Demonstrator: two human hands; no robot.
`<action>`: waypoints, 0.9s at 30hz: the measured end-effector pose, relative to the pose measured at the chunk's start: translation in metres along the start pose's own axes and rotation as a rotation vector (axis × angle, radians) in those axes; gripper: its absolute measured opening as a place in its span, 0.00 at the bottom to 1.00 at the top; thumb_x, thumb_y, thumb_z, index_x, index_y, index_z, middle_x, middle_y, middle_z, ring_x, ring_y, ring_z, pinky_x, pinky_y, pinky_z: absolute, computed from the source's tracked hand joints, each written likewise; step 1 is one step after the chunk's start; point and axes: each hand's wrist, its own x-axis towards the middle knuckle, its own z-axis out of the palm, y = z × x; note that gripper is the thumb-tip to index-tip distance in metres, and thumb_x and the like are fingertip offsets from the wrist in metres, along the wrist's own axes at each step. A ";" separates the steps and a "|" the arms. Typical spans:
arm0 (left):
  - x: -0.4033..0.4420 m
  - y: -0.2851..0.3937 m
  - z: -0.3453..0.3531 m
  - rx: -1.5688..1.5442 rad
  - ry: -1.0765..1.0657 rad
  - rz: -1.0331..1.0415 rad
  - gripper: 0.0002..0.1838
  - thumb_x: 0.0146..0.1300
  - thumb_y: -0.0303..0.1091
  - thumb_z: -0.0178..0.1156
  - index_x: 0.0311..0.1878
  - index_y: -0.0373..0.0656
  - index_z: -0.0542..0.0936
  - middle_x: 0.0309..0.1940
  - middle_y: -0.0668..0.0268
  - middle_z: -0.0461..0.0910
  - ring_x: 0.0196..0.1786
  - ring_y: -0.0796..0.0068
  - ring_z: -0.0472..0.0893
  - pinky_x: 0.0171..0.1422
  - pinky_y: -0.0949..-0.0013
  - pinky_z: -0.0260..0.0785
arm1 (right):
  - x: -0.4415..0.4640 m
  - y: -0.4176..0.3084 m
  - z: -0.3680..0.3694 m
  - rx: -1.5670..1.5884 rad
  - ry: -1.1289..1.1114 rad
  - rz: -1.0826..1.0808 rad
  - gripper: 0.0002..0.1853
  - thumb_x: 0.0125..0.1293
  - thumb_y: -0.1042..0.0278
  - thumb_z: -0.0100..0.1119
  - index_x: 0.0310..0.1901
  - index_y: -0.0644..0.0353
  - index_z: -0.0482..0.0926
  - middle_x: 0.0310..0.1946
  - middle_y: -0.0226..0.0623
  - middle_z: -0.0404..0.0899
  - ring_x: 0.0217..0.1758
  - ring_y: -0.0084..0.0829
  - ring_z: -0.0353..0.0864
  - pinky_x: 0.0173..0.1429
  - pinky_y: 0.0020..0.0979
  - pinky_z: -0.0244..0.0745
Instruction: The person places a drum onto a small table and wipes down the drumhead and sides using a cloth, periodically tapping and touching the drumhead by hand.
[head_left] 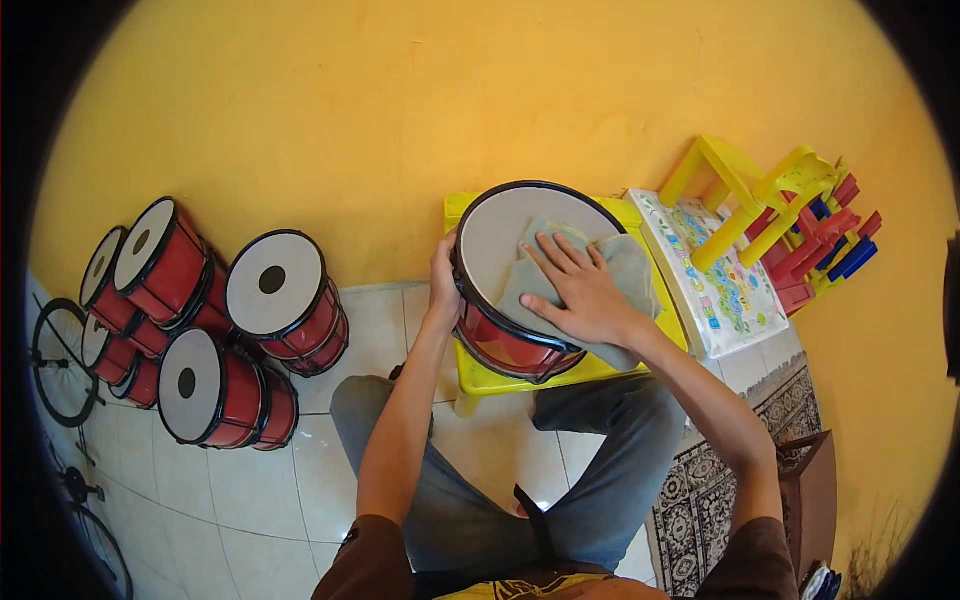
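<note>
tiled floor (500, 450) | yellow wall (350, 120) | table (484, 381) (yellow too) under drum (495, 240) | cloth (622, 275) atop

Single head-worn view, facing a yellow wall (380, 110), tilted down, above the nearest drum (488, 235)

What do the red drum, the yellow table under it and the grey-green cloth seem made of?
Red cylindrical drum: shiny shell, perhaps lacquered wood or plastic. Glossy yellow table: probably moulded plastic, given its even colour and sheen. Grey-green cloth: matte, limply draping fabric; fibre unclear.
</note>
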 end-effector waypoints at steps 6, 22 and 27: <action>0.000 -0.001 0.001 -0.015 0.000 0.013 0.27 0.75 0.48 0.39 0.64 0.39 0.74 0.57 0.62 0.79 0.59 0.71 0.77 0.65 0.67 0.66 | 0.020 -0.015 0.005 0.023 0.012 -0.090 0.39 0.72 0.34 0.38 0.75 0.53 0.57 0.78 0.47 0.51 0.81 0.47 0.46 0.78 0.61 0.38; -0.006 0.003 0.003 -0.019 0.066 -0.079 0.29 0.75 0.49 0.38 0.67 0.38 0.70 0.62 0.61 0.75 0.64 0.68 0.73 0.70 0.66 0.62 | 0.089 -0.006 0.020 0.045 0.040 -0.065 0.40 0.73 0.33 0.33 0.76 0.54 0.55 0.78 0.47 0.50 0.82 0.44 0.44 0.79 0.57 0.37; -0.002 0.001 0.000 0.048 0.054 -0.020 0.25 0.75 0.49 0.40 0.60 0.42 0.75 0.54 0.63 0.79 0.56 0.71 0.78 0.64 0.66 0.68 | 0.096 0.010 0.018 0.046 0.029 -0.005 0.42 0.72 0.30 0.34 0.76 0.54 0.55 0.78 0.46 0.49 0.82 0.44 0.43 0.80 0.56 0.36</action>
